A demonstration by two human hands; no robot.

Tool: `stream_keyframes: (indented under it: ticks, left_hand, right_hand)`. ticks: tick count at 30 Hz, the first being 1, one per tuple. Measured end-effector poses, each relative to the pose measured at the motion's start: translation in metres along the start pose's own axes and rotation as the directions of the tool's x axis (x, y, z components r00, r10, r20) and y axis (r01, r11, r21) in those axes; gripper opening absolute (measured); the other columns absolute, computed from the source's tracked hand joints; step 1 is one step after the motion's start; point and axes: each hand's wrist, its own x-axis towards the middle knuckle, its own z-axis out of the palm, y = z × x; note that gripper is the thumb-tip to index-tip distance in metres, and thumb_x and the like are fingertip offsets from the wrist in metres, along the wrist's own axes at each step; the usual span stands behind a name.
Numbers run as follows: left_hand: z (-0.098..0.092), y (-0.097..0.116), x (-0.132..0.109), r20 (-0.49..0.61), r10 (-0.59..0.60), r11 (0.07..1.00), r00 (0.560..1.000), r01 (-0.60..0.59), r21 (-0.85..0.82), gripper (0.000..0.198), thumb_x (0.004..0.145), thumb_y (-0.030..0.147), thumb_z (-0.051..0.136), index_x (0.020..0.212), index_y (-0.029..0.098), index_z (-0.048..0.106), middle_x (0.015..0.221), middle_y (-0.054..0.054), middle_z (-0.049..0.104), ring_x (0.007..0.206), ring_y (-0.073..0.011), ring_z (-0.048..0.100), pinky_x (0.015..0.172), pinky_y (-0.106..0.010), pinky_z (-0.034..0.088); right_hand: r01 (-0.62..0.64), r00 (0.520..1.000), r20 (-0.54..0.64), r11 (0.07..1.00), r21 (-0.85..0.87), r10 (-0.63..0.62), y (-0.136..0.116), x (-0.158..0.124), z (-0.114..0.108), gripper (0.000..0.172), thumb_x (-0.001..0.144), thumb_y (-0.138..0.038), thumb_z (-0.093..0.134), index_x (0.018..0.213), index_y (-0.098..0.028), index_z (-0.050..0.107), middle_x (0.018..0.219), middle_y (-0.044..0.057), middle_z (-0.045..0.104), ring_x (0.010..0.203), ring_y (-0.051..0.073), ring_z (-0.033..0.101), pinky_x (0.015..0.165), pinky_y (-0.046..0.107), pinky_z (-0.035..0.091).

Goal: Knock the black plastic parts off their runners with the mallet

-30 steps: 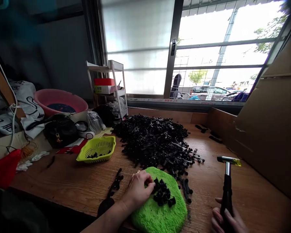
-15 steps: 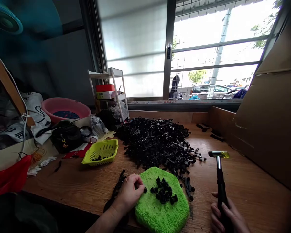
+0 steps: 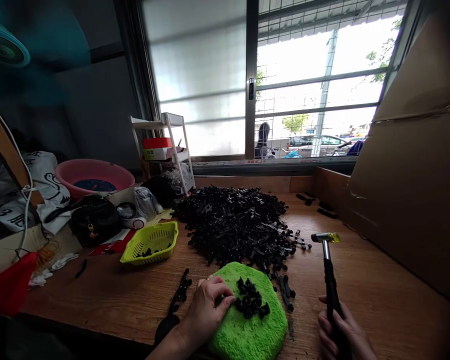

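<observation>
My left hand (image 3: 210, 306) rests over the left side of a bright green fuzzy pad (image 3: 243, 332). Its thumb and index finger are pinched together at the edge of a cluster of small black knob-like parts (image 3: 250, 297); whatever lies between the fingertips is hidden. In my right hand (image 3: 337, 330), closed around the black grip, a small hammer (image 3: 330, 280) stands upright, to the right of the pad. The hammer head is metal with one black face and one clear yellow face.
Behind the pad lies a large heap of long black plastic parts (image 3: 236, 225). A yellow-green basket (image 3: 152, 245) with a few black pieces stands to the left. More black strips (image 3: 180, 292) lie beside my left hand. A cardboard sheet (image 3: 408, 160) walls off the right side.
My left hand has moved right across the pad, its fingertips now at the cluster. The right hand still holds the hammer upright. The whole view has shifted slightly.
</observation>
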Motion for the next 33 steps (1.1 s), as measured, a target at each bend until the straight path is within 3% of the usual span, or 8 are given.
stream_keyframes:
  ticks: [5, 9, 14, 21, 26, 29, 33]
  left_hand:
    - [-0.006, -0.009, -0.010, -0.010, 0.002, 0.999, 1.000, -0.002, -0.046, 0.008, 0.079, 0.024, 0.057, 0.081, 0.020, 0.064, 0.080, -0.003, 0.059, 0.079, -0.0169, 0.055, 0.074, -0.027, 0.039]
    - [-0.011, -0.012, -0.015, -0.001, -0.044, 0.997, 0.999, 0.043, -0.060, 0.035, 0.070, 0.023, 0.067, 0.104, 0.023, 0.056, 0.087, -0.002, 0.057, 0.082, -0.0175, 0.054, 0.074, -0.026, 0.041]
    - [-0.016, -0.015, -0.023, -0.025, 0.013, 0.999, 1.000, -0.014, -0.048, 0.006, 0.077, 0.024, 0.060, 0.077, 0.019, 0.057, 0.085, -0.003, 0.055, 0.082, -0.0161, 0.053, 0.073, -0.025, 0.041]
    - [-0.012, -0.017, -0.030, -0.001, 0.016, 0.997, 1.000, -0.016, -0.074, 0.022, 0.085, 0.028, 0.048, 0.067, 0.018, 0.055, 0.078, -0.003, 0.055, 0.077, -0.0154, 0.052, 0.071, -0.025, 0.040]
    - [-0.008, -0.021, -0.025, -0.150, -0.058, 0.998, 0.987, 0.059, 0.003, 0.015, 0.083, 0.027, 0.050, 0.071, 0.019, 0.053, 0.078, -0.003, 0.054, 0.076, -0.0177, 0.052, 0.069, -0.027, 0.041]
    - [-0.008, -0.010, -0.021, -0.189, 0.057, 0.988, 0.980, -0.028, 0.149, 0.011, 0.082, 0.026, 0.050, 0.088, 0.022, 0.059, 0.092, -0.006, 0.054, 0.090, -0.0217, 0.050, 0.079, -0.033, 0.040]
    - [-0.006, 0.014, -0.013, -0.011, 0.245, 0.917, 0.970, -0.228, 0.329, 0.024, 0.079, 0.020, 0.054, 0.099, 0.030, 0.062, 0.113, -0.006, 0.051, 0.106, -0.0265, 0.043, 0.086, -0.041, 0.035]
  right_hand:
    - [-0.001, 1.000, 0.008, 1.000, 0.015, 0.001, 0.000, 0.000, 0.002, 0.036, 0.077, -0.044, 0.063, 0.103, -0.027, 0.046, 0.060, -0.006, 0.043, 0.038, 0.007, 0.036, 0.031, 0.017, 0.030]
    - [0.014, 1.000, 0.021, 0.999, 0.030, -0.014, -0.002, -0.003, 0.006, 0.034, 0.079, -0.044, 0.061, 0.105, -0.027, 0.047, 0.062, -0.006, 0.042, 0.041, 0.008, 0.035, 0.033, 0.017, 0.031]
    - [0.016, 0.999, 0.028, 0.999, 0.049, -0.017, -0.001, -0.005, 0.006, 0.031, 0.081, -0.042, 0.060, 0.105, -0.027, 0.048, 0.063, -0.006, 0.041, 0.042, 0.007, 0.034, 0.034, 0.017, 0.030]
    - [0.018, 0.999, 0.039, 0.999, 0.038, -0.020, 0.002, 0.000, 0.000, 0.035, 0.079, -0.044, 0.061, 0.106, -0.028, 0.046, 0.062, -0.005, 0.042, 0.040, 0.008, 0.035, 0.032, 0.017, 0.030]
    - [0.036, 0.998, 0.047, 0.999, 0.039, -0.037, 0.001, -0.002, 0.001, 0.035, 0.081, -0.044, 0.059, 0.108, -0.027, 0.046, 0.063, -0.005, 0.043, 0.041, 0.008, 0.035, 0.033, 0.017, 0.031]
    - [0.032, 0.998, 0.045, 0.999, 0.040, -0.033, -0.001, -0.004, 0.005, 0.033, 0.082, -0.044, 0.058, 0.106, -0.026, 0.047, 0.063, -0.005, 0.043, 0.041, 0.008, 0.036, 0.034, 0.017, 0.030]
    - [0.028, 0.999, 0.036, 0.999, 0.043, -0.030, -0.005, -0.007, 0.010, 0.034, 0.080, -0.045, 0.060, 0.105, -0.026, 0.048, 0.063, -0.006, 0.041, 0.041, 0.008, 0.035, 0.034, 0.017, 0.030]
